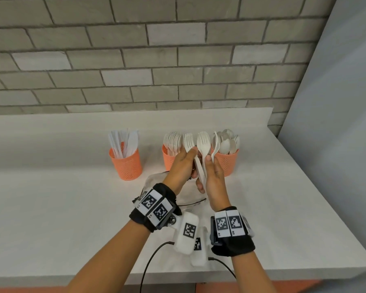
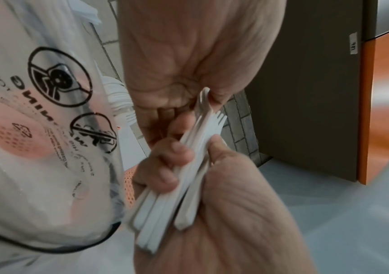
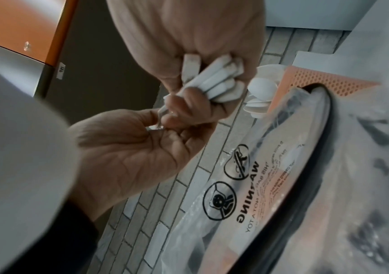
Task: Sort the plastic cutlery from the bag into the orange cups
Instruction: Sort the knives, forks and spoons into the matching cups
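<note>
Both hands are on one small bundle of forks (image 1: 199,157), held up over the counter (image 1: 51,197) in front of the cups. My right hand (image 1: 215,182) has its fingers curled round the handle ends, thumb lying up along the stems; my left hand (image 1: 181,166) pinches one fork just below its head, fingers bent against it. In the left wrist view the handles (image 2: 155,209) fan out slightly at the bottom, so the bundle is not squared. Judgement: the step is to peel off a fork and drop it in the middle cup (image 1: 167,159), the one already holding forks. To do it well I should keep the right grip firm low on the handles, slide the left pinch up and out along the stem instead of sideways (sideways would snag tines on the neighbours), and confirm no spoon is mixed in before release. Orientation: long axis near vertical, leaning a little left at the top; tines point up and away from me toward the brick wall (image 1: 178,60), handles point down. The knife cup (image 1: 127,163) stands well to the left, the spoon cup (image 1: 227,161) just right of my hands. The bag (image 1: 154,180) lies on the counter below my wrists, mostly hidden; its contents I cannot make out.
</note>
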